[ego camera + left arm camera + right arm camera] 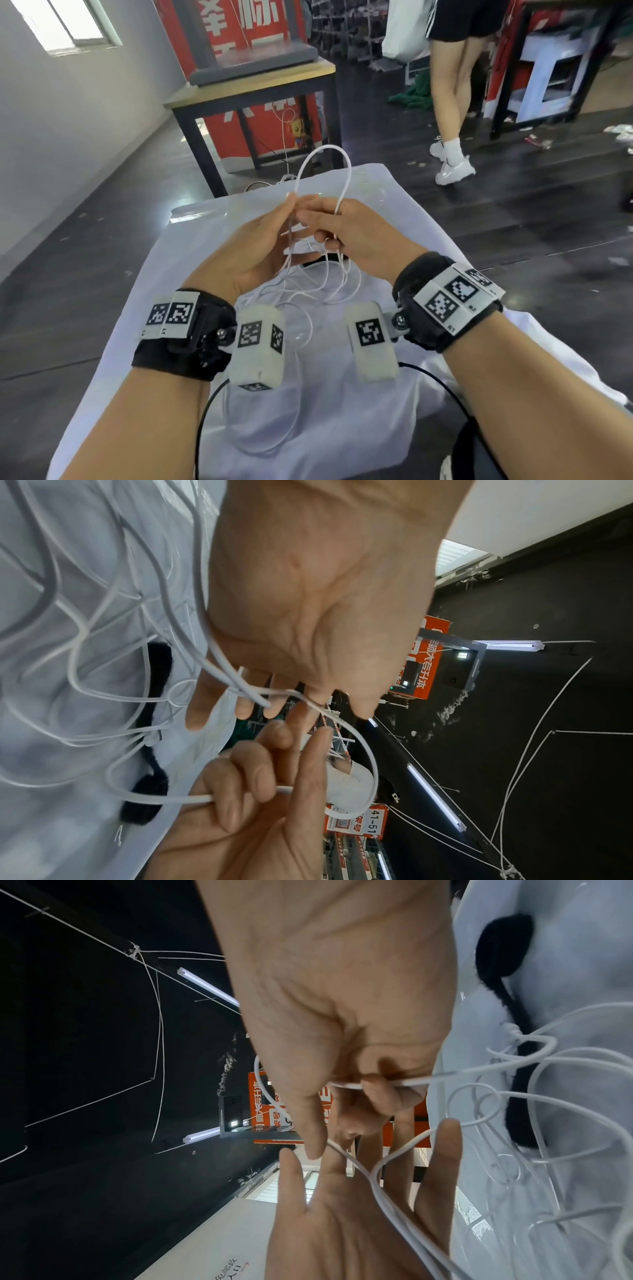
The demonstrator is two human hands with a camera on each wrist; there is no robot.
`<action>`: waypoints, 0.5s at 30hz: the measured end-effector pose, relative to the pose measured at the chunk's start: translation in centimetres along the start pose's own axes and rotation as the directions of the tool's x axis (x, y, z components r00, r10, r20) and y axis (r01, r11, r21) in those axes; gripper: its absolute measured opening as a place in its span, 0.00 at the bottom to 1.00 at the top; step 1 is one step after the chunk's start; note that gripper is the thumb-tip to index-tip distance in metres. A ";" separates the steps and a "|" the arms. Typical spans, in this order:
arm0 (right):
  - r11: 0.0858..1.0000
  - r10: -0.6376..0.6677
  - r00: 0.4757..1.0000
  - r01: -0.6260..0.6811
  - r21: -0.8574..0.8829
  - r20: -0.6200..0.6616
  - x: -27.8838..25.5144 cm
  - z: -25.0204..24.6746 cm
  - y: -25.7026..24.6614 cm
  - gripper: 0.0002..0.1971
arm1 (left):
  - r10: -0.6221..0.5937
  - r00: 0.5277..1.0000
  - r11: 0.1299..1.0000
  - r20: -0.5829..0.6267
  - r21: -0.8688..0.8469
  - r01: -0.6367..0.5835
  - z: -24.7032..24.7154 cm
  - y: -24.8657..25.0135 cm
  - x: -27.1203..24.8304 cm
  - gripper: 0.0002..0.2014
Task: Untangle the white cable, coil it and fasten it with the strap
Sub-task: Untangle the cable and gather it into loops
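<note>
Untangling step: near, white cable (164, 800) lies snarled on the worktop (342, 428) across the black strap (503, 947); left hand (253, 246) spread, strands over its palm; right hand (359, 240) grip curled round one strand; loop arches beyond, likely needing feeding through next.

White-covered table (359, 428), wooden table (253, 85), red banner (219, 133), standing person (448, 85), dark floor (479, 222)

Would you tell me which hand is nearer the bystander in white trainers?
Right. The bystander stands off to the right; the right hand is on that side of the raised cable loop, the left hand beyond it.
</note>
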State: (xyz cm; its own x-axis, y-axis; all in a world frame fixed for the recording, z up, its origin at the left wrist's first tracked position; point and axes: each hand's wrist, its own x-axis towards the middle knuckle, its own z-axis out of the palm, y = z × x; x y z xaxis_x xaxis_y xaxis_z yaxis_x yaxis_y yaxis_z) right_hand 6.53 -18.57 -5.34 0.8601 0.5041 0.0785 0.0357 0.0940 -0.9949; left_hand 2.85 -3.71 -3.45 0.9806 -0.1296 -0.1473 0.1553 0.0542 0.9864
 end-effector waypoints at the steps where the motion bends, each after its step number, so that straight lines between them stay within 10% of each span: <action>1: 1.000 0.015 1.000 -0.015 -0.003 -0.002 -0.1 0.0 0.0 0.10 | -0.008 1.000 1.000 0.008 -0.020 0.008 0.0 -0.1 0.0 0.24; 10: 0.998 0.052 0.997 -0.051 0.022 -0.049 0.0 0.5 0.5 0.04 | -0.033 0.992 0.999 0.121 0.044 0.028 0.4 -0.1 -0.3 0.25; 15: 0.988 0.061 0.944 -0.010 0.157 -0.325 0.5 -0.4 0.1 0.09 | 0.098 0.995 0.833 0.035 0.543 -0.101 -0.8 0.5 -0.6 0.20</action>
State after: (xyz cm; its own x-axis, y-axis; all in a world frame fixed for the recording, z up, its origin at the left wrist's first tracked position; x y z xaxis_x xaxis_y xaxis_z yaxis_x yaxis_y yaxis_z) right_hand 7.18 -18.64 -5.41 0.9793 0.2024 -0.0069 -0.0528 0.2223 -0.9735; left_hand 2.44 -2.77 -2.89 0.9863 -0.1584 -0.0471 -0.0352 -0.4795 0.8768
